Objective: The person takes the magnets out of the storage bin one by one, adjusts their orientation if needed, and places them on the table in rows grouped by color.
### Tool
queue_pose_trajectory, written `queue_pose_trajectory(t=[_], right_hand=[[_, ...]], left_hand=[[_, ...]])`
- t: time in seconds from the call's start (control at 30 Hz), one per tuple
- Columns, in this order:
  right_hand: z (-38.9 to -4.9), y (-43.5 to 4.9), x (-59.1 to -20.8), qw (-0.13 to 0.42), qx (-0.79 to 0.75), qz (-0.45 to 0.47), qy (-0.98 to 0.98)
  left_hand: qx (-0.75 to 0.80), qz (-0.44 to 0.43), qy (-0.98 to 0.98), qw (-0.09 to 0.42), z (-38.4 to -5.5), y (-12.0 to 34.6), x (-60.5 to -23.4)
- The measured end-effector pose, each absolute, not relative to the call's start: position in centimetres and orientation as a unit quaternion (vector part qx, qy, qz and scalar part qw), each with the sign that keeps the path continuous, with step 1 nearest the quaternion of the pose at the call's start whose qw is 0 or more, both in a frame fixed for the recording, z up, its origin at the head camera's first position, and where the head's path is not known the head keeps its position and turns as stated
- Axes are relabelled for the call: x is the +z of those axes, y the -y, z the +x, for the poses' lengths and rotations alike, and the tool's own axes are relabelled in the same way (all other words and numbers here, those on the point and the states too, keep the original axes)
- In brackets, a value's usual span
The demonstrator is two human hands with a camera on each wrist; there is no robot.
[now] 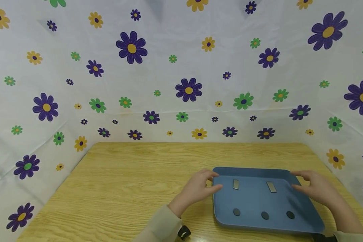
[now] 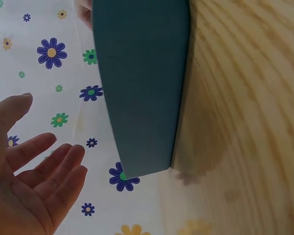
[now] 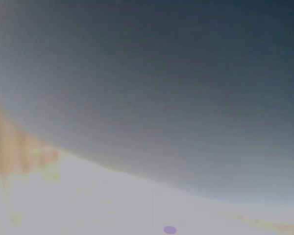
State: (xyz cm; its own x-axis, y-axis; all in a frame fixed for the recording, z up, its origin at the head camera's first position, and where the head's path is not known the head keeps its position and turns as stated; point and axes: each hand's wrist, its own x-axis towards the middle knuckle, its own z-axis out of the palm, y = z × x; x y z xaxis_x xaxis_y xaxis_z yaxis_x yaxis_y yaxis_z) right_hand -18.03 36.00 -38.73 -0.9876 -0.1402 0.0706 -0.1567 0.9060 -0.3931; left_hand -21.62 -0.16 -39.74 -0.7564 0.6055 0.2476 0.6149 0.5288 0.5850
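Observation:
A blue tray (image 1: 260, 198) lies on the right part of the table. In it, towards the back, are two small flat metallic rectangles, the left piece (image 1: 236, 184) and the right piece (image 1: 271, 187). Near its front edge sit three dark round discs: a left disc (image 1: 236, 212), a middle disc (image 1: 265, 215) and a right disc (image 1: 290, 214). My left hand (image 1: 199, 188) is at the tray's left rim, fingers spread and holding nothing; the left wrist view shows it apart from the tray wall (image 2: 142, 88). My right hand (image 1: 319, 188) hovers at the right rim with thumb and fingers parted; contact is unclear.
The wooden table (image 1: 133, 181) stretches left of the tray. A white flower-printed cloth (image 1: 163, 74) surrounds it at the back and both sides. A blurred blue-grey surface (image 3: 186, 98) fills most of the right wrist view.

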Motion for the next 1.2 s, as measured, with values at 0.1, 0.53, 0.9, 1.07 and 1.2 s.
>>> queue_pose_trajectory(t=[0.1,0.53,0.9,1.07,1.2], right_hand=[[-18.2,-36.4,-39.1,0.009,0.207,0.086,0.975],[-18.6,-37.8,-40.4,-0.065,0.247,0.09,0.963],[-18.5,-37.9,-40.7,-0.078,0.236,0.114,0.962],[-18.6,-37.9,-40.6,-0.096,0.239,0.097,0.961],[-18.6,-37.8,-40.6,-0.108,0.251,0.092,0.957]], left_hand=[[-0.348,-0.353,0.869,0.004,-21.9,-0.4,-40.0],[-0.375,-0.336,0.863,-0.046,-23.2,-3.3,-40.2],[-0.284,-0.367,0.885,-0.042,-24.2,-5.3,-40.3],[-0.268,-0.363,0.891,-0.056,-24.6,-6.2,-40.7],[-0.24,-0.353,0.902,-0.061,-25.0,-6.6,-41.3]])
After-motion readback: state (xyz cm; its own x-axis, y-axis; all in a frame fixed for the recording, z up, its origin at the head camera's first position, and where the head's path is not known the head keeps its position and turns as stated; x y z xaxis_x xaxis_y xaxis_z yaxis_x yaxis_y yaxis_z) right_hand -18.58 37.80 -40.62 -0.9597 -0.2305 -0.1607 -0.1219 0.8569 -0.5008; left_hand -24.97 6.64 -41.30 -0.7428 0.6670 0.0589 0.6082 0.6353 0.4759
